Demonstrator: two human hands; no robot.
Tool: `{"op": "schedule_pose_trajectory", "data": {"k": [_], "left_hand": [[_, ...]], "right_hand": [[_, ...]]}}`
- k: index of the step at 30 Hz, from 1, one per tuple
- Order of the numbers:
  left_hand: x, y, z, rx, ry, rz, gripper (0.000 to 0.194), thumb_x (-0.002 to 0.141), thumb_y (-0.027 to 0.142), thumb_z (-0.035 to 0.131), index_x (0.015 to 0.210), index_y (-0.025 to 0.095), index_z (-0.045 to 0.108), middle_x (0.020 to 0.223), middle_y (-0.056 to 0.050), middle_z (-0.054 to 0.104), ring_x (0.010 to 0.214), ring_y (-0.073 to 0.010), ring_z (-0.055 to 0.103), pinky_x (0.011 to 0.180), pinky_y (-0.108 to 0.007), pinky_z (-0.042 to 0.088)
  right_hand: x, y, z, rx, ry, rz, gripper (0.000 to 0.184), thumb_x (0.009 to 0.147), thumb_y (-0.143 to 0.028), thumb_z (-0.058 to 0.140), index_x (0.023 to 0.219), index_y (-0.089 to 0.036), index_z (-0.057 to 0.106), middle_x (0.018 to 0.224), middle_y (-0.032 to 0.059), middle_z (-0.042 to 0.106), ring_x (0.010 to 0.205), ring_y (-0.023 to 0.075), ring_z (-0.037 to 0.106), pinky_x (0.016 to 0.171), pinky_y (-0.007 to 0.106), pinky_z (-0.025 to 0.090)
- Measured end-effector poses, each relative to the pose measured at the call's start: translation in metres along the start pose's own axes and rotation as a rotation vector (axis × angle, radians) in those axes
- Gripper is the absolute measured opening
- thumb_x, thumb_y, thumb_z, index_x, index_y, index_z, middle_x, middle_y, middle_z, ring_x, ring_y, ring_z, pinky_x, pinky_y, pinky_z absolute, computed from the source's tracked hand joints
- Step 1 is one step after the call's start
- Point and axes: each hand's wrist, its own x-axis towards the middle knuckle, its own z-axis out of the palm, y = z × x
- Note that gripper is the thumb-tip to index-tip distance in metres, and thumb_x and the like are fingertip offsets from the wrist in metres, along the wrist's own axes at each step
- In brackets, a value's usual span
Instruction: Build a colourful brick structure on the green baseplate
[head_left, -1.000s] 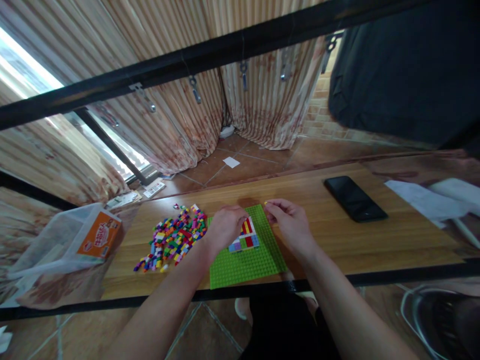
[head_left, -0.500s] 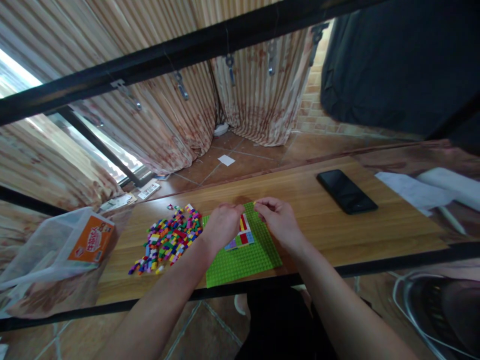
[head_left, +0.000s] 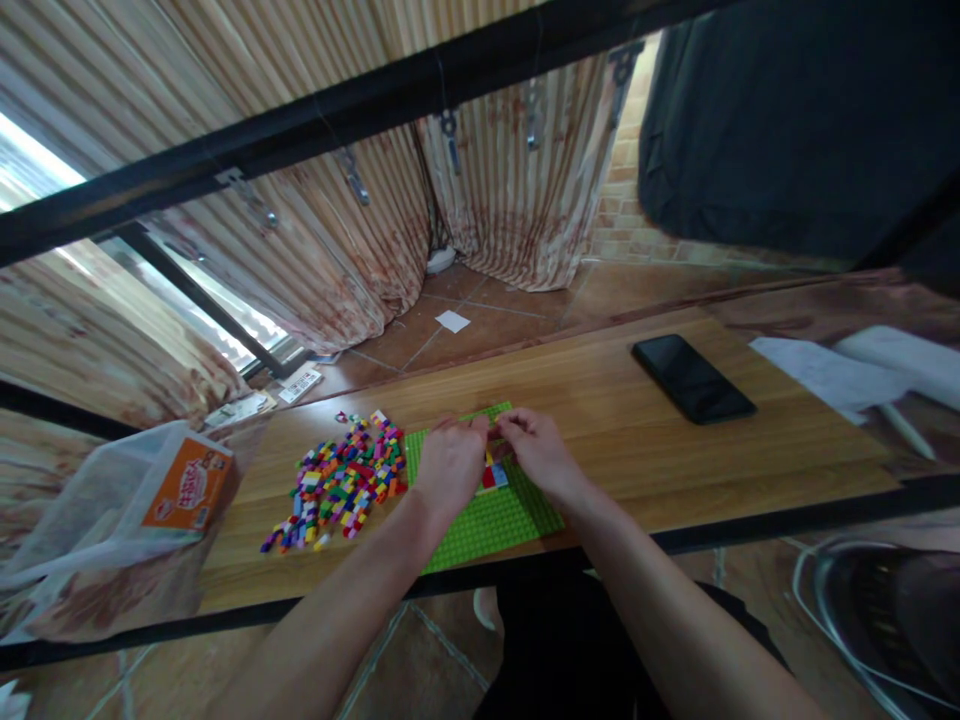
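A green studded baseplate (head_left: 487,525) lies on the wooden board, with a small build of coloured toy bricks (head_left: 495,476) on it. Red, yellow and light blue show on the build; the rest is behind my hands. My left hand (head_left: 452,458) is over the build's left side, fingers bent together at its far end. From the right, my right hand (head_left: 536,448) meets it, thumb and fingers pinched by the left fingertips. Whatever either hand pinches is hidden. Left of the baseplate spreads a loose pile of small bricks (head_left: 349,475) in many colours.
A black phone (head_left: 691,378) lies on the right half of the wooden board (head_left: 585,380). At the left end is a clear plastic tub (head_left: 97,490) with an orange label. White papers (head_left: 814,370) are at the right end. A dark bar (head_left: 360,110) crosses above.
My right hand has moved left and slightly nearer, bringing its fingertips against those of my left hand. A tiny yellow piece seen at its fingertips earlier is now out of sight.
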Motion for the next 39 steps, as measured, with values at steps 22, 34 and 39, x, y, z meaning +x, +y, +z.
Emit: {"op": "schedule_pose_trajectory", "data": {"k": [22, 34, 39], "left_hand": [[-0.029, -0.022, 0.044, -0.196, 0.102, 0.064, 0.049, 0.085, -0.001, 0.043, 0.13, 0.009, 0.059, 0.133, -0.016, 0.063, 0.127, -0.0246, 0.058, 0.109, -0.041, 0.048], [-0.023, 0.003, 0.026, 0.055, -0.006, 0.076, 0.035, 0.091, 0.003, 0.043, 0.122, 0.003, 0.059, 0.119, -0.018, 0.064, 0.113, -0.028, 0.061, 0.095, -0.039, 0.052], [-0.024, 0.001, 0.028, 0.034, 0.003, 0.068, 0.033, 0.091, 0.004, 0.043, 0.12, 0.005, 0.059, 0.118, -0.017, 0.063, 0.112, -0.0265, 0.06, 0.095, -0.038, 0.051]], "right_hand": [[-0.002, 0.001, 0.001, -0.075, -0.008, -0.017, 0.016, 0.082, -0.035, 0.058, 0.082, -0.019, 0.06, 0.078, 0.0041, 0.074, 0.054, 0.0124, 0.063, 0.047, 0.023, 0.041], [-0.001, 0.01, 0.002, -0.092, 0.018, -0.061, 0.026, 0.074, -0.044, 0.061, 0.079, -0.019, 0.067, 0.073, 0.0037, 0.072, 0.059, 0.0142, 0.06, 0.056, 0.027, 0.045], [-0.002, 0.007, 0.0, -0.042, 0.078, -0.057, 0.029, 0.066, -0.046, 0.067, 0.074, -0.018, 0.07, 0.063, 0.0015, 0.068, 0.056, 0.0141, 0.057, 0.053, 0.026, 0.042]]}}
